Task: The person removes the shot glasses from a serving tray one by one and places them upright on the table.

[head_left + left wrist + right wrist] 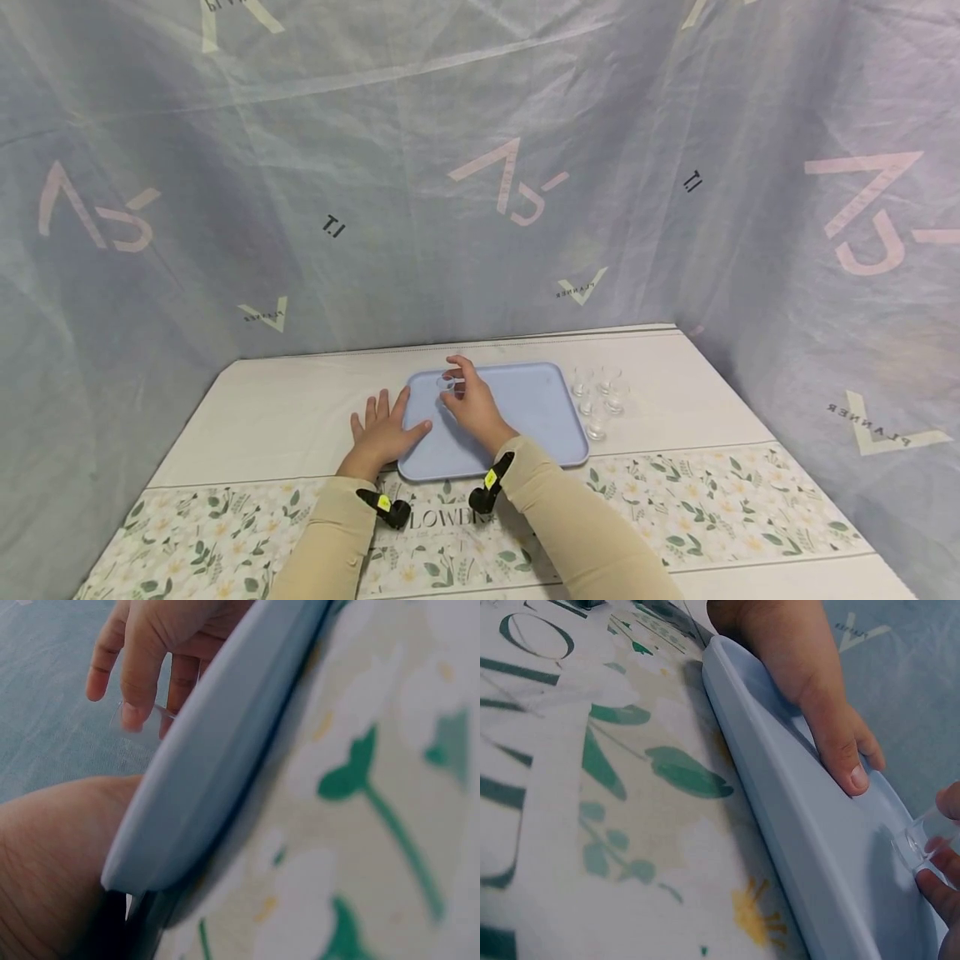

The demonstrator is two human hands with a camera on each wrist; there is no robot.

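A light blue tray [517, 408] lies on the table. Over its left part, my right hand [475, 410] pinches a small clear glass [446, 384] between thumb and fingers. In the right wrist view the glass [911, 847] is tilted close to the tray surface; whether it touches cannot be told. My left hand [384, 433] rests on the tray's left edge with fingers spread, its thumb over the inside of the rim. In the right wrist view that thumb [847, 769] lies against the tray.
Several small clear glasses [596, 427] stand in a cluster just right of the tray. A floral strip [697, 517] crosses the white table in front. Grey printed cloth [420, 250] hangs behind and on both sides.
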